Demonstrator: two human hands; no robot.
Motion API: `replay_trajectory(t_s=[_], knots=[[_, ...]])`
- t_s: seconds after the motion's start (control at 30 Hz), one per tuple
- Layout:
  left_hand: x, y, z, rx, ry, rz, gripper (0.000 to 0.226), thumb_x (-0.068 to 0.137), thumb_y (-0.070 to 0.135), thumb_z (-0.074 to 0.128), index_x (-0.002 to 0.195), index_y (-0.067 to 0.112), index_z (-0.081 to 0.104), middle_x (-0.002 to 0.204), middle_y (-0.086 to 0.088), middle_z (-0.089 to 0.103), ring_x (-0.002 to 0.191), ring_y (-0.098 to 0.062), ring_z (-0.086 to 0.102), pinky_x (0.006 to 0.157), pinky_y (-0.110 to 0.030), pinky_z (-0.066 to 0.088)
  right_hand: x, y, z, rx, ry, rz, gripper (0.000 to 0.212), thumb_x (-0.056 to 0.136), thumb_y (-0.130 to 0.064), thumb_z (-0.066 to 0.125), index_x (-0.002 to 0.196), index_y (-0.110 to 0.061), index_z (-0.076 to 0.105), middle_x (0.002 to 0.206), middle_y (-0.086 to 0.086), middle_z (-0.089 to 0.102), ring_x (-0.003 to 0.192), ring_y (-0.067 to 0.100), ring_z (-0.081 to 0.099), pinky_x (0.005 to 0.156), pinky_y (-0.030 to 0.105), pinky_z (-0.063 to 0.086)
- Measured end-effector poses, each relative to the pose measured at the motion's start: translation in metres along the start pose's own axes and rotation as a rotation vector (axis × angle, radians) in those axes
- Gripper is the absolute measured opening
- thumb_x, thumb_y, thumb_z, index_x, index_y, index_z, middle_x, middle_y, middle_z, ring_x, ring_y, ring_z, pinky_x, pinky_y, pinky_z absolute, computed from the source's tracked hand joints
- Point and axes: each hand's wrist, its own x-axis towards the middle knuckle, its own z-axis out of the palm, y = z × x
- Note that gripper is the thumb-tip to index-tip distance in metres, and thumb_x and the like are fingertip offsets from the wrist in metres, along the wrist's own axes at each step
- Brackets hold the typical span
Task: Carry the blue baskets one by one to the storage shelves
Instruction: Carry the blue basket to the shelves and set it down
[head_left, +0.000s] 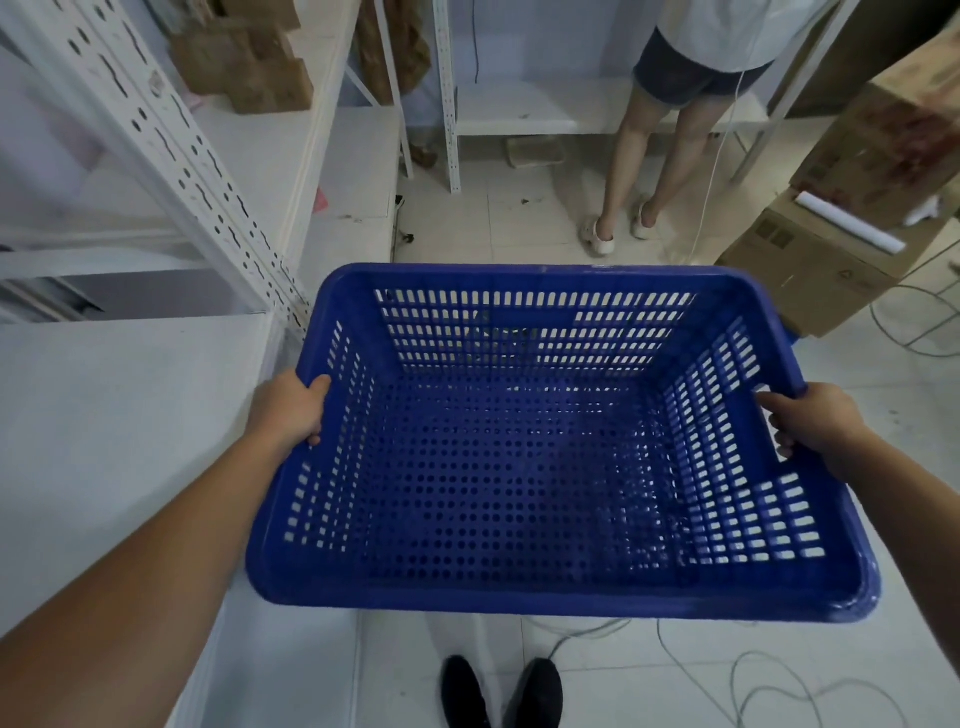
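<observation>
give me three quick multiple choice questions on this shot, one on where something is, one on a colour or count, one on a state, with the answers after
1. Where is the white slotted shelf post relative to the basket?
A. to its left
B. to its right
C. under it

2. What colour is the basket?
A. green
B. blue
C. red

3. What is in the basket?
A. folded clothes
B. cardboard boxes
C. nothing

Answers:
1. A, the post rises at the left of the view, beside the basket's left rim.
2. B, its rim and perforated walls are all blue.
3. C, the perforated floor shows bare while the left hand and the right hand grip opposite rims.
</observation>
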Motion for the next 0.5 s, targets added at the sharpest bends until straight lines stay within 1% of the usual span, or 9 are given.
replay_trajectory(t_s=[0.07,0.17,0.27,0.33,0.37,0.43,0.5], knots=[[0.0,-0.003,0.001,0.014,0.007,0.007,0.04,0.103,0.039,0.049,0.089,0.005,0.064,0.06,-0.019,0.069,0.05,-0.036,0.068,0.065,-0.044,0.061,0.0,0.0,0.002,-0.014,0.021,-0.014,0.036,0.096,-0.031,0.067,0.087,0.004,0.064,0.063,0.019,0.064,0.052,0.032,0.057,0.071,0.053,0.057],[-0.001,-0.003,0.001,0.014,0.016,0.011,0.036,0.104,0.036,0.048,0.102,0.004,0.064,0.064,-0.019,0.069,0.048,-0.036,0.066,0.059,-0.039,0.056,-0.004,-0.003,0.004,-0.041,0.037,-0.03,0.037,0.096,-0.033,0.066,0.086,0.003,0.064,0.064,0.02,0.066,0.057,0.034,0.06,0.078,0.058,0.059],[-0.005,-0.007,0.0,-0.004,0.006,-0.001,0.041,0.105,0.035,0.048,0.11,-0.002,0.065,0.066,-0.018,0.068,0.048,-0.034,0.064,0.054,-0.035,0.049,-0.008,-0.003,0.005,-0.033,0.032,-0.032,0.036,0.097,-0.033,0.064,0.087,0.001,0.064,0.065,0.019,0.066,0.056,0.033,0.06,0.075,0.053,0.058],[-0.008,-0.011,-0.002,-0.034,0.002,-0.029,0.044,0.105,0.033,0.049,0.108,-0.007,0.065,0.065,-0.017,0.066,0.047,-0.033,0.062,0.054,-0.034,0.049,-0.004,-0.006,0.005,-0.026,0.021,-0.054,0.04,0.096,-0.034,0.065,0.087,0.005,0.065,0.061,0.018,0.063,0.052,0.032,0.058,0.07,0.053,0.058],[-0.008,-0.012,-0.002,-0.05,0.001,-0.034,0.043,0.105,0.032,0.049,0.105,-0.008,0.065,0.065,-0.018,0.065,0.047,-0.033,0.062,0.054,-0.034,0.05,-0.001,-0.008,0.006,-0.033,0.021,-0.068,0.042,0.095,-0.034,0.065,0.086,0.006,0.065,0.058,0.017,0.063,0.051,0.032,0.058,0.07,0.054,0.058],[-0.009,-0.013,-0.004,-0.047,0.007,-0.033,0.039,0.104,0.032,0.049,0.095,-0.003,0.064,0.064,-0.019,0.065,0.048,-0.033,0.062,0.056,-0.036,0.052,0.004,-0.013,0.008,-0.049,0.014,-0.072,0.043,0.095,-0.036,0.065,0.084,0.006,0.065,0.056,0.017,0.063,0.05,0.032,0.059,0.073,0.056,0.059],[-0.01,-0.014,-0.004,-0.044,0.008,-0.024,0.037,0.104,0.032,0.049,0.089,0.0,0.061,0.064,-0.02,0.065,0.048,-0.034,0.062,0.057,-0.037,0.053,0.002,-0.011,0.008,-0.065,0.017,-0.076,0.046,0.095,-0.038,0.064,0.086,0.007,0.066,0.057,0.017,0.064,0.051,0.033,0.061,0.074,0.056,0.059]])
